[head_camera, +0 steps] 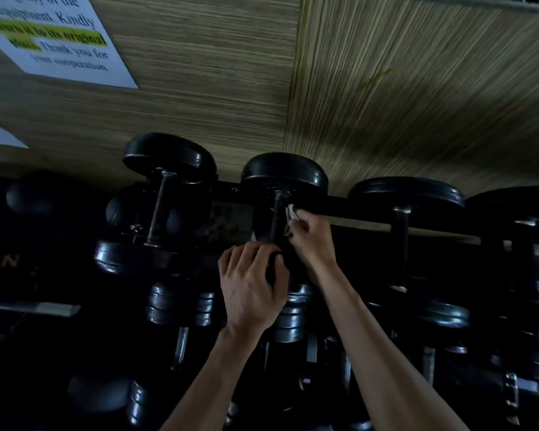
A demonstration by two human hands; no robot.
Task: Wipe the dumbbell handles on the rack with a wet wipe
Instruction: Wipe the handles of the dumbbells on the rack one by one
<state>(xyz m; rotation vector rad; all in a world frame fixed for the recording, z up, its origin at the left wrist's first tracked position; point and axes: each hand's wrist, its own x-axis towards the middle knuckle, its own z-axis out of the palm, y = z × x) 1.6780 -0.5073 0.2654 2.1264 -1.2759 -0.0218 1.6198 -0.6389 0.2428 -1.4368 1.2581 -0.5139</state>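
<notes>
A black dumbbell [282,194] with round, glossy heads is seen lying on the top tier of the rack [364,209], against a wood-grain wall [231,88]. Its dark, narrow handle [277,217] is flanked by both hands. A crumpled white wet wipe [291,213] is pinched in the curled fingers of the right hand [311,241], just beside the handle's far end. The near head is gripped by the left hand [252,284], fingers curled over it. Similar dumbbells are ranged on either side and on the dim tiers below.

Neighbouring dumbbells [165,206] [402,231] flank the handle [277,217], leaving narrow gaps.
</notes>
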